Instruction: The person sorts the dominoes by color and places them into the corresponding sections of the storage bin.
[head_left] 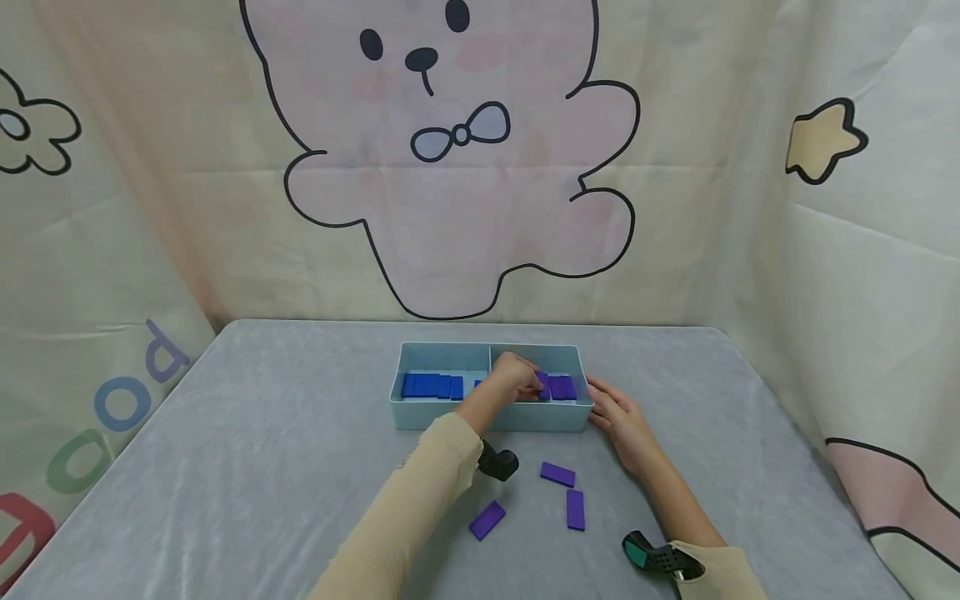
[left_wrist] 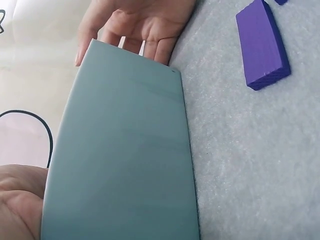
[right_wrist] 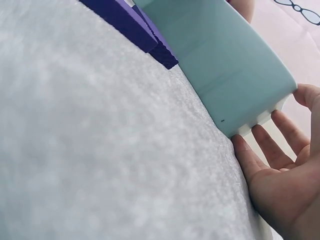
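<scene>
A light blue two-compartment box (head_left: 487, 417) stands mid-table. Blue tiles (head_left: 433, 385) lie in its left compartment and purple tiles (head_left: 562, 387) in its right. My left hand (head_left: 517, 377) reaches into the right compartment, its fingers curled down on a purple tile at the left end of that row. My right hand (head_left: 618, 417) lies flat on the table, straight fingers touching the box's right end wall. The right wrist view shows those fingers (right_wrist: 265, 145) against the box wall (right_wrist: 230, 65). In the left wrist view the box wall (left_wrist: 120, 160) hides my left fingers.
Three loose purple tiles (head_left: 558, 474) (head_left: 575, 509) (head_left: 487, 520) lie on the grey cloth-covered table (head_left: 262, 467) in front of the box, between my forearms. A printed curtain (head_left: 450, 167) hangs behind the table and along both sides.
</scene>
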